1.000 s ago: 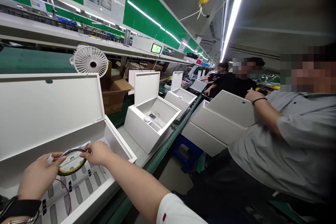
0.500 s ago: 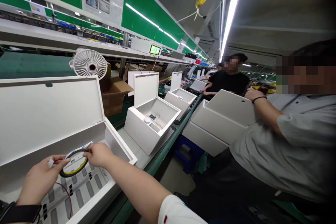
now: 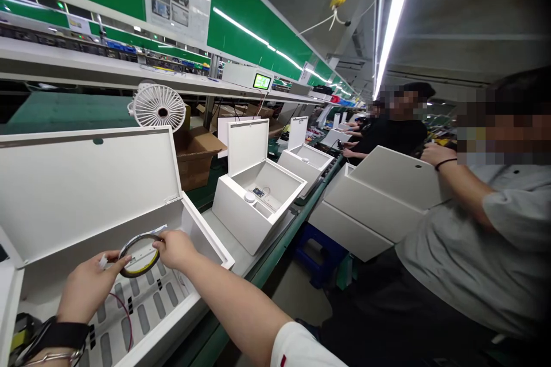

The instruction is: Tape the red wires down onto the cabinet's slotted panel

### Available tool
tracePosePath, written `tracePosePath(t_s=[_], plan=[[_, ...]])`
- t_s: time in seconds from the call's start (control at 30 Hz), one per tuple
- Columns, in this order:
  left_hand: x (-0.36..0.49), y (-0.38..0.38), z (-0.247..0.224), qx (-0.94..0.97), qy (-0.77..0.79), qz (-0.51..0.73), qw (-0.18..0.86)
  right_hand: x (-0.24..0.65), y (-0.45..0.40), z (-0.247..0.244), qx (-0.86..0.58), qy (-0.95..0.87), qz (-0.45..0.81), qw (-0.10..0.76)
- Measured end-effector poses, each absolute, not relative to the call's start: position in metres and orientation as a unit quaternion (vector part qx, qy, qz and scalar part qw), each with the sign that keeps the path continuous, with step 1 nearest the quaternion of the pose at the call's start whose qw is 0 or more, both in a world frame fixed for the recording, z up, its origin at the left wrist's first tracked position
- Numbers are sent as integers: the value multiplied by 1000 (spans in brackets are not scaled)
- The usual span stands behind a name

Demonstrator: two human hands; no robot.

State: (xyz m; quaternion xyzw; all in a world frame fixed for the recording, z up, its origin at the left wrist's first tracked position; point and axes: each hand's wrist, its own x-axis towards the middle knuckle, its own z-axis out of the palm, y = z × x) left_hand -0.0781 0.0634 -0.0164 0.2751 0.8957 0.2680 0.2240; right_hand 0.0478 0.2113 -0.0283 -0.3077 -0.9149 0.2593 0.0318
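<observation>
A dark tape roll (image 3: 151, 269) with a yellow inner ring is held between my two hands, above the open white box (image 3: 208, 235). My left hand (image 3: 92, 281) pinches its left side, and a small whitish piece sticks up by the fingers. My right hand (image 3: 174, 249) has thumb and fingers closed on the roll's upper right edge, where a pale strip shows. Below, the box floor has grey slots, black pieces and a thin red wire (image 3: 129, 318). The box's lid (image 3: 86, 189) stands raised behind.
More open white boxes (image 3: 243, 223) line the green-edged bench to the right. A white fan (image 3: 161, 110) and a cardboard box (image 3: 193, 163) stand behind. At the right, a person in grey (image 3: 465, 241) is beside stacked white boxes (image 3: 365, 212), above a blue stool (image 3: 316, 255).
The whole view has shifted, so things appear further right. Both hands still hold the tape roll over the box, with nearly the same grip.
</observation>
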Motion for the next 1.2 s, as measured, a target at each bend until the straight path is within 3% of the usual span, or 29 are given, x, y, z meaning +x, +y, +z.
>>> tracePosePath(t_s=[0.87,1.2], plan=[[-73,66,-11,255,887,323,211,49,211,-30,-297,-900,300,112],[-74,66,-18,263,891,314,199,48,210,-32,-309,-903,279,104]])
